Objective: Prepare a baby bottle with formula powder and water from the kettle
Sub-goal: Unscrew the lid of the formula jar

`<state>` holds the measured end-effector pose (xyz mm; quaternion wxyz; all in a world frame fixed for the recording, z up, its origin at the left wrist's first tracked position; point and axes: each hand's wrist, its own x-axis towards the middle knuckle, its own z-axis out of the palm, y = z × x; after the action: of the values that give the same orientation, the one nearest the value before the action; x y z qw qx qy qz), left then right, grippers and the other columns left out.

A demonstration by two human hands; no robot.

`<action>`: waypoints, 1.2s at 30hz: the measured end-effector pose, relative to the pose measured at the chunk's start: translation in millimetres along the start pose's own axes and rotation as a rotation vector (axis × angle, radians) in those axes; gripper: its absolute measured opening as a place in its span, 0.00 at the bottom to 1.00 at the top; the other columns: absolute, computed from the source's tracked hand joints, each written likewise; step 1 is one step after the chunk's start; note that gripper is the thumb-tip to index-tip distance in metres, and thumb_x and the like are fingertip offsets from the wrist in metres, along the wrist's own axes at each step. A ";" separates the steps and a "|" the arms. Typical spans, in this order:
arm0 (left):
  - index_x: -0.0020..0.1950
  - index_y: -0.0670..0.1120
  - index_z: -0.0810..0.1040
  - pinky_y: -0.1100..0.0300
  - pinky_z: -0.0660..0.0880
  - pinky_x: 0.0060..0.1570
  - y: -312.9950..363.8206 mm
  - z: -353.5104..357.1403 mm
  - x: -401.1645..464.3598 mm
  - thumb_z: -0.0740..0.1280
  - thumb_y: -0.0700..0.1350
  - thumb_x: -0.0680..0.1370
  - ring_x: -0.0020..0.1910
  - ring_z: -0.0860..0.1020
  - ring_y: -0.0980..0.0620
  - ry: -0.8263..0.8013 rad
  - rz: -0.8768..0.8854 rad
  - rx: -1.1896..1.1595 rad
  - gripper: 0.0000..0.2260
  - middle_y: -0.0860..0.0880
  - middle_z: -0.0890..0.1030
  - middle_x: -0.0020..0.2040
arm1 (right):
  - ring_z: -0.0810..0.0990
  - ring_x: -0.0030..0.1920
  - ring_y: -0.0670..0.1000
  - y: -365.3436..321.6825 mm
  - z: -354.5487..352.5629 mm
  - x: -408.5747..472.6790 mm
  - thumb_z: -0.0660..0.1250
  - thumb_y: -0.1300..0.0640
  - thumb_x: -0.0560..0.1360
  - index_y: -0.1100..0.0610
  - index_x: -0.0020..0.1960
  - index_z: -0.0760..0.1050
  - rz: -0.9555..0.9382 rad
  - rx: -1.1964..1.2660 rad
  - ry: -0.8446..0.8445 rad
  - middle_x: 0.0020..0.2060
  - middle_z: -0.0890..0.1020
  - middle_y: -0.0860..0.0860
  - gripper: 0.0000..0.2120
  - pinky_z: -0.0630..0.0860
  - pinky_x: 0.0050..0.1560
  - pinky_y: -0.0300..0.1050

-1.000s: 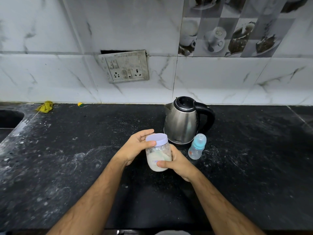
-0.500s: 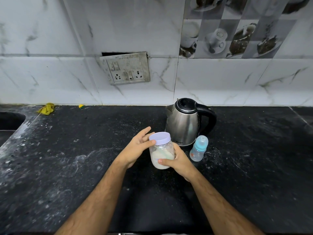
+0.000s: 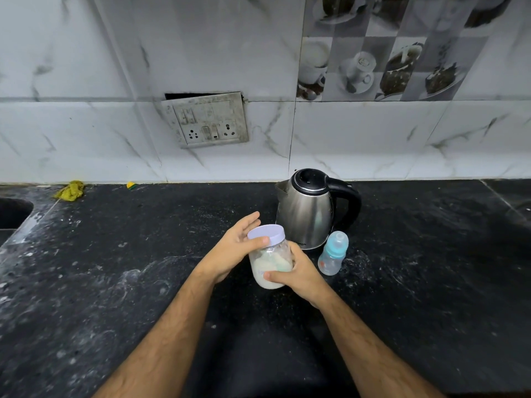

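While the right hand (image 3: 298,272) grips one jar (image 3: 270,262) of powder by its body, the left hand (image 3: 232,251) holds its lid (image 3: 265,232), thumb on the rim and fingers nearly straight. One kettle (image 3: 309,209) and one bottle (image 3: 333,254) stand just behind and right. Broad bare counter (image 3: 115,268) lies to both sides, a sink (image 3: 11,211) at its left edge.

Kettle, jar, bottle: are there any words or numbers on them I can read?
Kettle: small dark brand word near its base, too blurred to read.
Jar: faint print on the side, too blurred to read.
Bottle: small red mark, no letters legible.
Nothing here reads clearly.
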<state>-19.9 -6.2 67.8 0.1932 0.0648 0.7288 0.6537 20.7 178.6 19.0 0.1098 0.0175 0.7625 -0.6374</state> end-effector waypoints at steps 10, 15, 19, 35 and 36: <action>0.75 0.50 0.67 0.63 0.72 0.62 5.2 -4.0 5.0 0.81 0.49 0.63 0.67 0.73 0.58 0.023 0.017 0.133 0.42 0.51 0.72 0.68 | 0.81 0.57 0.44 -4.8 -1.1 -4.5 0.80 0.61 0.65 0.49 0.66 0.69 -0.011 -0.062 -0.031 0.58 0.80 0.46 0.35 0.79 0.56 0.41; 0.75 0.51 0.67 0.60 0.71 0.66 12.7 -0.3 7.5 0.79 0.56 0.64 0.68 0.72 0.58 -0.041 0.022 0.274 0.42 0.53 0.72 0.69 | 0.80 0.55 0.42 -6.3 4.1 -7.7 0.80 0.62 0.65 0.49 0.67 0.68 -0.014 -0.073 -0.055 0.58 0.80 0.46 0.35 0.78 0.50 0.35; 0.75 0.49 0.67 0.64 0.71 0.63 18.4 -6.5 7.6 0.75 0.52 0.70 0.66 0.72 0.58 -0.159 -0.005 0.432 0.35 0.55 0.71 0.70 | 0.80 0.55 0.41 -4.1 2.2 -6.5 0.80 0.63 0.64 0.48 0.66 0.68 -0.005 -0.079 -0.034 0.56 0.80 0.45 0.35 0.78 0.51 0.36; 0.63 0.52 0.79 0.47 0.76 0.60 15.4 -16.0 9.3 0.70 0.68 0.63 0.57 0.79 0.50 -0.052 -0.083 0.783 0.33 0.52 0.82 0.59 | 0.78 0.57 0.45 11.9 14.9 -3.9 0.79 0.48 0.54 0.45 0.65 0.67 0.015 -0.210 0.000 0.57 0.78 0.45 0.42 0.79 0.57 0.47; 0.57 0.52 0.81 0.47 0.78 0.57 15.0 -16.8 7.4 0.69 0.68 0.63 0.52 0.81 0.51 -0.027 -0.074 0.727 0.29 0.52 0.84 0.53 | 0.78 0.57 0.45 12.1 15.4 -4.2 0.79 0.48 0.54 0.46 0.65 0.66 0.019 -0.219 0.004 0.57 0.78 0.45 0.42 0.78 0.56 0.45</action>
<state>-35.2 -17.2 82.2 0.1908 0.1117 0.9128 0.3435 29.1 166.3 5.6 0.1155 0.0136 0.8276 -0.5491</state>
